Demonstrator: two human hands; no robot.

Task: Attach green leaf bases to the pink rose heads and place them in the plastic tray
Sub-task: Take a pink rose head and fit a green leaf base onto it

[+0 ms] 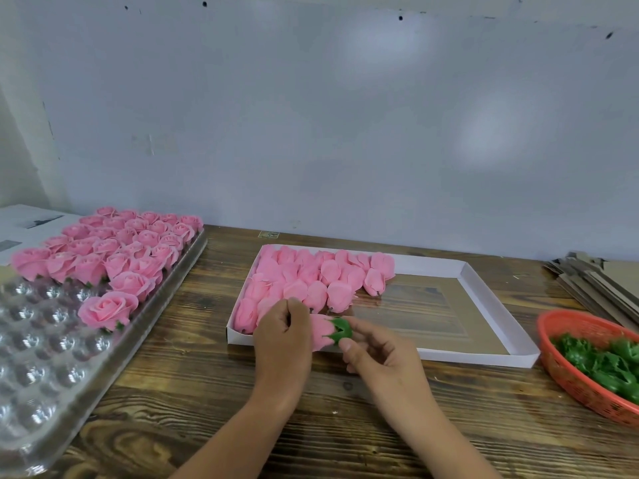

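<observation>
Head view: left hand (283,335) grips a pink foam rose head (321,331) base-out so the right hand (375,352) can pinch a green plastic leaf base (340,329) onto it, over the near edge of the white shallow cardboard box (484,288). One rose in hand; roughly twenty bare pink buds (311,278) lie in the box. Clear plastic dimpled tray (52,357) at left holds about thirty finished pink roses (114,250), near cups unfilled. One orange woven plastic basket (567,361) of loose green leaf bases (601,364) sits right, within reach.

No legible text, labels or numbers anywhere.
</observation>
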